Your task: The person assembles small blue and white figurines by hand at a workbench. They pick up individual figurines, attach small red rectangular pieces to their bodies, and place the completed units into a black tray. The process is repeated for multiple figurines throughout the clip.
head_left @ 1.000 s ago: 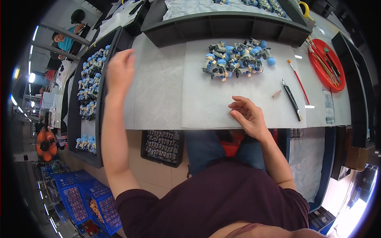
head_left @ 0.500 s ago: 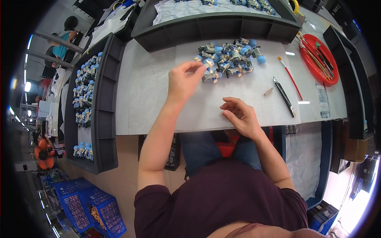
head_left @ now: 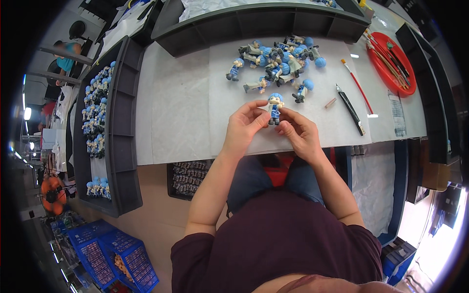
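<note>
A small figurine (head_left: pixel 274 111) with light-blue hair and a blue-and-white outfit stands upright between my hands, above the near part of the white-covered table. My left hand (head_left: pixel 245 128) pinches it at its left side, thumb and fingertips against the body. From the other side my right hand (head_left: pixel 301 134) closes on it with curled fingers near the arm and legs. Just beyond, a heap of similar figurines (head_left: pixel 286 63) lies in a tangle, with one loose figurine (head_left: pixel 303 91) to the right and another lying figurine (head_left: pixel 257 85) to the left.
At the right lie a craft knife (head_left: pixel 350 110), a red-handled brush (head_left: pixel 357 87), a small stub (head_left: pixel 330 103) and a red tray (head_left: pixel 412 78) of brushes. Grey crates stand at the left (head_left: pixel 124 122) and far side (head_left: pixel 264 24); the left one holds rows of figurines.
My left hand has come back from the heap toward me with a figurine, and my right hand has met it. Several figurines in the heap have shifted apart.
</note>
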